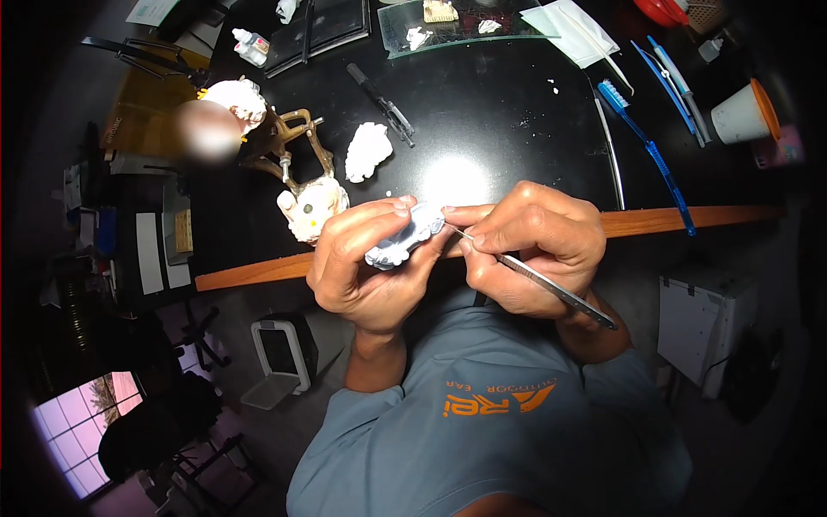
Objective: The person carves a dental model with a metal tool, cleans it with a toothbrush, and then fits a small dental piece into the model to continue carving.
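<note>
Your grey shirt [491, 431] fills the view closest to you; just above it your left hand [362, 258] curls shut around a pale grey dental cast [403, 239], thumb under it, fingertips [392, 207] pressing from above. Your right hand [534, 246] pinches a thin metal instrument [551, 289] like a pen, its tip touching the cast's end beyond your left fingertips. The cast's long axis runs diagonally, its upper end pointing toward your right thumb; the instrument's handle trails down past your right wrist. I judge the risk to be a slip: too much pressure could let the tip skid into your left fingers or chip the cast. Beyond your knuckles, on the black table [482, 121], lie a white plaster piece [368, 151] and a blue toothbrush [646, 146].
</note>
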Demonstrator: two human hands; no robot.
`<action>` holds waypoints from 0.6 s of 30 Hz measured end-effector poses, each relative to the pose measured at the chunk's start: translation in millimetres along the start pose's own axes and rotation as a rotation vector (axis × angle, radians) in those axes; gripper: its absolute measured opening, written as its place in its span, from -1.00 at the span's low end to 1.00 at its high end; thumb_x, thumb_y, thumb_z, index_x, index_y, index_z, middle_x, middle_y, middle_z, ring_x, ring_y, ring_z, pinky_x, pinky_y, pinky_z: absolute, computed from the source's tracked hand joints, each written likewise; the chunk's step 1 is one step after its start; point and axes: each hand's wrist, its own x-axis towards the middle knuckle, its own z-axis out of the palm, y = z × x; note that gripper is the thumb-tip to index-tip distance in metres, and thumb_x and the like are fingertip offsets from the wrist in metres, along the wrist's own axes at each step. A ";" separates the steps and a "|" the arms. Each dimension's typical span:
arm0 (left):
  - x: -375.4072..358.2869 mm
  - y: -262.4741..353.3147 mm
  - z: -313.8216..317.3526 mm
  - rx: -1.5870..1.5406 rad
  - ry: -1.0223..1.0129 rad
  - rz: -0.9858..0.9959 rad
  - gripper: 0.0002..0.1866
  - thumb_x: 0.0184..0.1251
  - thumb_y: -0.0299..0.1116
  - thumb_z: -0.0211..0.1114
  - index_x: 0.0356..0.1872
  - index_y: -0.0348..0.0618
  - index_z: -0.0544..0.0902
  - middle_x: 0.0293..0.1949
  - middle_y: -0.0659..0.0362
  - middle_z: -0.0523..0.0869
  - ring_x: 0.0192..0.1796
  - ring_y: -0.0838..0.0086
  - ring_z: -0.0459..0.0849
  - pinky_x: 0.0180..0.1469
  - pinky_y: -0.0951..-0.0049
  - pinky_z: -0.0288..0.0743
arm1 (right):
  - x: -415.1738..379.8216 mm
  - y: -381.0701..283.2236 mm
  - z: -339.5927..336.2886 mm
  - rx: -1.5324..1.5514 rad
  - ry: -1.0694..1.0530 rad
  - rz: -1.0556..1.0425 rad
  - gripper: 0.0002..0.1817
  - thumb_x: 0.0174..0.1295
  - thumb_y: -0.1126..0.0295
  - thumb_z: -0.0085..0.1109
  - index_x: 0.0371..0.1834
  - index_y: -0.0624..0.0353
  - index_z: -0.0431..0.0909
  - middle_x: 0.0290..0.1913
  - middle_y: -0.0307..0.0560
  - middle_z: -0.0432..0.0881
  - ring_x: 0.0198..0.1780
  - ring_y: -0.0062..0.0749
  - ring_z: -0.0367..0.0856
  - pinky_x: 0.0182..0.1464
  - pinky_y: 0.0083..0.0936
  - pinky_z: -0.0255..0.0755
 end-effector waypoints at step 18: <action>0.2 0.9 0.9 0.022 -0.002 0.028 -0.48 -0.19 -0.62 0.87 -0.14 -0.18 0.79 -0.21 0.11 0.85 -0.11 0.31 0.91 -0.05 0.38 0.85 | 1.2 0.4 -2.0 -0.013 -0.026 0.008 -0.81 0.01 0.81 0.47 -0.39 0.32 0.72 -0.38 0.00 0.77 -0.15 -0.12 0.96 0.02 -0.31 0.92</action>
